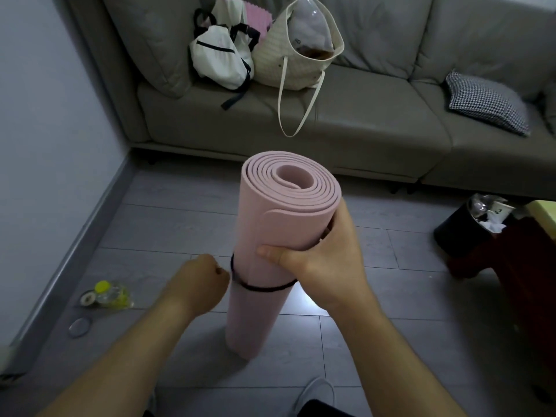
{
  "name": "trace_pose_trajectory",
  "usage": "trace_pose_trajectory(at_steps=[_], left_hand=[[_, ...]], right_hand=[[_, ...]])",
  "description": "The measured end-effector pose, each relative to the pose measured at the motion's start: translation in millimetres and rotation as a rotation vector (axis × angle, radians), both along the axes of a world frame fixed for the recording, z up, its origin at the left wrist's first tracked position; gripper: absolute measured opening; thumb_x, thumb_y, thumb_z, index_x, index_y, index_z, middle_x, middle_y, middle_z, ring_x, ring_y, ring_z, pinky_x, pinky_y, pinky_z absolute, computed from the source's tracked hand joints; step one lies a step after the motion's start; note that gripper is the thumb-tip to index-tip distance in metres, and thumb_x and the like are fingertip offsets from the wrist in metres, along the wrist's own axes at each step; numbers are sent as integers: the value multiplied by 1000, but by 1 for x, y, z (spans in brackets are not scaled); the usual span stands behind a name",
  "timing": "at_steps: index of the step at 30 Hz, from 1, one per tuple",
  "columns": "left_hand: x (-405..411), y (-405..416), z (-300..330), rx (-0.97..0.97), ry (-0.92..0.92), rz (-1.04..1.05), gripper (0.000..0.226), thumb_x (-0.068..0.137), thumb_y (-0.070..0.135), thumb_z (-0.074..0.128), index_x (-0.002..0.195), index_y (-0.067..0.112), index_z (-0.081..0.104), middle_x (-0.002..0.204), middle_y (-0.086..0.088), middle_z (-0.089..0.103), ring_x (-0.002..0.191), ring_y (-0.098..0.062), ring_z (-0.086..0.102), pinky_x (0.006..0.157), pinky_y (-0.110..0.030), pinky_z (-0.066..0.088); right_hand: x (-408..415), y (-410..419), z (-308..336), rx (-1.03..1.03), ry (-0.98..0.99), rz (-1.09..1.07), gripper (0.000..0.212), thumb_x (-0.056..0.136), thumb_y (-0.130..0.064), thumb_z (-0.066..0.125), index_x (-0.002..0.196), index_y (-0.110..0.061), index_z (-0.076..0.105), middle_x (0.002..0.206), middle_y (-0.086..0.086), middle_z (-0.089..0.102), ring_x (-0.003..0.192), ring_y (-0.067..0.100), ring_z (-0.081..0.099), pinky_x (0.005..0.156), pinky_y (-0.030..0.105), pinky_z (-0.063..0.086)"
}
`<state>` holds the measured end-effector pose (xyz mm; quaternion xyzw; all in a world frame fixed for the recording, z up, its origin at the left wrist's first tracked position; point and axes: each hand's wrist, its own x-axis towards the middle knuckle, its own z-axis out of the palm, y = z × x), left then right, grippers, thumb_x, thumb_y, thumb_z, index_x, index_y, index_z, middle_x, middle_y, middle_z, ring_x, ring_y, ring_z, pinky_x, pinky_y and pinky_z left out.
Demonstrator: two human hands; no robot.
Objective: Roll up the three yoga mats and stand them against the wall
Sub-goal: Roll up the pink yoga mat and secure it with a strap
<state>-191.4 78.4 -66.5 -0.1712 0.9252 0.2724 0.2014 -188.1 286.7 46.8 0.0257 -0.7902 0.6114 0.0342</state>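
A rolled pink yoga mat [264,230] stands upright on the grey floor in front of me, its spiral end facing up. My right hand [319,263] grips the roll near its top, thumb across the front and fingers curled round the right side. A thin black band [261,286] circles the roll just below that hand. My left hand [204,279] is curled at the left edge of the roll and pinches the band there. The white wall [45,130] runs along the left. No other mat is in view.
A grey sofa [331,121] spans the back, with white bags [222,55], a cream tote [294,55] and a checked cushion [487,103]. A black bin [463,230] and dark red furniture [523,281] stand right. A crushed bottle [111,294] and a ring [79,326] lie left.
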Motion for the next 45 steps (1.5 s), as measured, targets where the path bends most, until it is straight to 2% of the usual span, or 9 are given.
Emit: trace_pose_trajectory(at_steps=[4, 7, 10, 13, 16, 26, 32, 41, 45], left_hand=[[-11, -13, 13, 72, 87, 46, 6, 92, 16, 63, 89, 15, 58, 95, -4, 65, 87, -26, 62, 74, -40, 52], [-9, -2, 64, 462, 260, -144, 98, 72, 40, 92, 151, 34, 34, 139, 17, 49, 127, -2, 51, 102, -29, 46], [9, 36, 89, 661, 399, -192, 139, 56, 45, 100, 157, 43, 5, 152, 24, 39, 133, 7, 48, 100, -19, 49], [14, 45, 92, 685, 505, 151, 124, 49, 39, 102, 146, 36, 25, 132, 16, 54, 109, 2, 59, 72, -9, 52], [6, 17, 97, 684, 551, 293, 104, 47, 43, 103, 137, 32, 51, 120, 18, 67, 106, -1, 64, 80, -20, 55], [11, 18, 108, 936, 605, 214, 78, 62, 28, 100, 132, 26, 65, 120, 6, 76, 109, -15, 73, 90, -42, 61], [10, 9, 113, 1005, 614, 209, 81, 56, 36, 96, 130, 22, 67, 120, 2, 77, 110, -18, 74, 90, -41, 61], [15, 15, 116, 978, 681, 281, 83, 57, 36, 99, 132, 25, 65, 121, 8, 76, 111, -12, 72, 92, -38, 60], [12, 15, 116, 957, 645, 270, 89, 57, 36, 99, 137, 24, 62, 124, 5, 75, 113, -16, 72, 93, -43, 61]], right_hand=[[-9, 7, 0, -85, -4, -124, 102, 51, -24, 106, 137, -41, 55, 129, -19, 68, 119, 7, 66, 91, 39, 63], [-8, 2, -2, -51, 2, -153, 103, 52, -26, 106, 137, -44, 51, 128, -24, 67, 119, 4, 65, 91, 37, 62], [1, -18, -6, -24, -6, -166, 90, 60, -32, 103, 134, -43, 52, 123, -26, 69, 113, -1, 67, 90, 34, 61], [0, -15, 1, -294, -139, 4, 43, 93, -29, 77, 134, -24, 65, 125, -9, 75, 116, 14, 72, 95, 42, 62], [-7, -2, 3, -479, -320, -79, 21, 107, -18, 59, 121, -8, 70, 116, 8, 77, 105, 25, 76, 84, 50, 65], [-19, -12, -33, 107, -576, -98, 32, 102, -33, 52, 92, -4, 61, 71, 3, 55, 60, 22, 50, 66, 49, 57], [-18, -5, -41, 262, -679, 14, 21, 100, -16, 44, 79, -12, 43, 72, 7, 42, 60, 23, 36, 50, 31, 28], [-13, 9, -47, 369, -545, -200, 3, 86, -9, 55, 86, -12, 53, 95, 11, 68, 77, 28, 60, 64, 37, 46], [-11, 12, -16, -215, -373, 330, 89, 72, -19, 80, 152, -31, 44, 149, -9, 58, 134, 15, 59, 108, 41, 52]])
